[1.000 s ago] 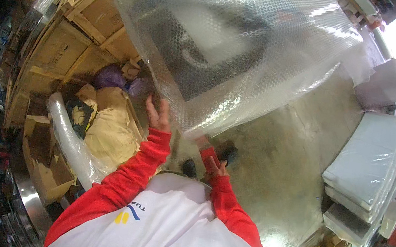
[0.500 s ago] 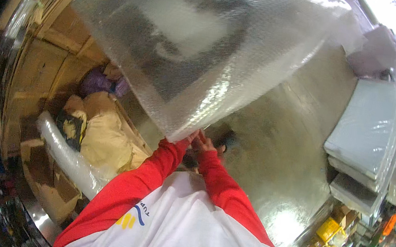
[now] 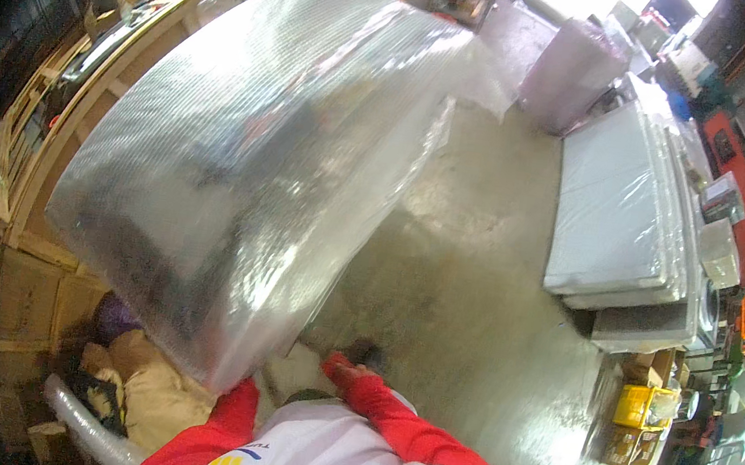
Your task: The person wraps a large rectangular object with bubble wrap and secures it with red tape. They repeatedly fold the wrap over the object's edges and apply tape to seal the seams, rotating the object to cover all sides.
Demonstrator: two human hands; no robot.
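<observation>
The bubble-wrapped package (image 3: 211, 174) is seen ahead and leftward, probably slippery, soft-skinned and best gripped at opposite edges, while the left hand is hidden at its near corner, the right hand (image 3: 355, 372) is held apart from it, and neither grip can be told.
</observation>
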